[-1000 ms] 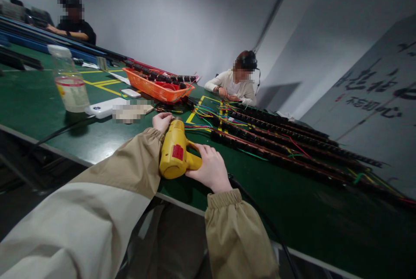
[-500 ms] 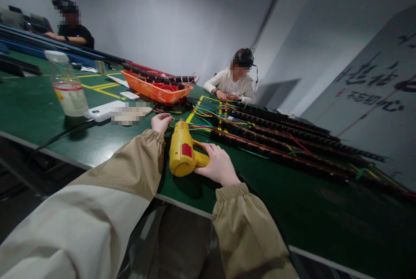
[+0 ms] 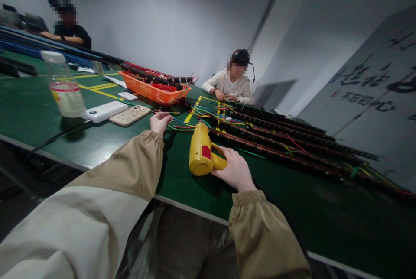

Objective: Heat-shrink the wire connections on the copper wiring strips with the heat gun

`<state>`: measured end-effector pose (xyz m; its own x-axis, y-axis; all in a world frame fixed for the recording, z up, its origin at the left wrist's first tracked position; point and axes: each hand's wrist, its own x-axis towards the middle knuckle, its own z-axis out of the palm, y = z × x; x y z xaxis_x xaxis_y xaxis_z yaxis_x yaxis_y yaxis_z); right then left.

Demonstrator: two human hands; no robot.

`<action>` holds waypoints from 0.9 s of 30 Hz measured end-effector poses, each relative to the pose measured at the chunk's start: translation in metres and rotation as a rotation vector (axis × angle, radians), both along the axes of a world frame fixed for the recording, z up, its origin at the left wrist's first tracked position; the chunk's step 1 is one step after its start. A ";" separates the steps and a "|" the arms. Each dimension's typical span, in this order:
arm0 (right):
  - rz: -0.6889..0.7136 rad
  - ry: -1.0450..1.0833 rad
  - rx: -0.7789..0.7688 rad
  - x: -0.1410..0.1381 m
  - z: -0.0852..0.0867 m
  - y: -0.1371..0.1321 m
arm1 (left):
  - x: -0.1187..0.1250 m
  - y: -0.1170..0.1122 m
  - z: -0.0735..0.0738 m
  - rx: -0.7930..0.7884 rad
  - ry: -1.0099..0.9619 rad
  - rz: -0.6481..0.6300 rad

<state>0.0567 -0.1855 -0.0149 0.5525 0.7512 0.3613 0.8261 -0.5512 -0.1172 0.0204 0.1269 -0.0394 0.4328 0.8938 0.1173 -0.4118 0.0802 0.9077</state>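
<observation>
My right hand (image 3: 234,167) is wrapped round the handle of a yellow heat gun (image 3: 200,151), which bears a red label and points its nozzle away from me. My left hand (image 3: 160,123) pinches the end of a thin wire (image 3: 178,121); the exact tip is too small to make out. Coloured wires (image 3: 186,128) run from near the left fingers to the black cable bundles (image 3: 242,134) on the right. The heat gun's nozzle stands to the right of the left hand, close to these wires.
A green table (image 3: 123,151) carries an orange basket (image 3: 152,90) of black parts, a bottle (image 3: 66,92), a white power bank (image 3: 105,111), a beige phone-like case (image 3: 130,115) and a small white device (image 3: 127,96). One person (image 3: 232,82) sits across the table, another (image 3: 69,27) at far left.
My right hand has carried the heat gun to the right, away from my left hand. The left hand has stayed nearly in place, still pinching the wire.
</observation>
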 end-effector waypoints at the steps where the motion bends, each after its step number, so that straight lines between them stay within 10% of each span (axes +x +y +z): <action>1: -0.007 -0.003 0.001 0.001 0.000 -0.001 | 0.000 0.000 0.000 -0.008 -0.003 0.000; 11: -0.022 -0.025 -0.006 -0.003 -0.003 -0.005 | -0.001 -0.004 0.000 -0.109 0.012 -0.085; 27: 0.064 -0.023 0.007 -0.031 -0.003 0.043 | 0.007 0.013 -0.019 0.150 0.306 0.061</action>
<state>0.0253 -0.1428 -0.0175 0.4948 0.7821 0.3788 0.8621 -0.4965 -0.1009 0.0279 0.1398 -0.0579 0.4143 0.9019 0.1223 -0.1191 -0.0795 0.9897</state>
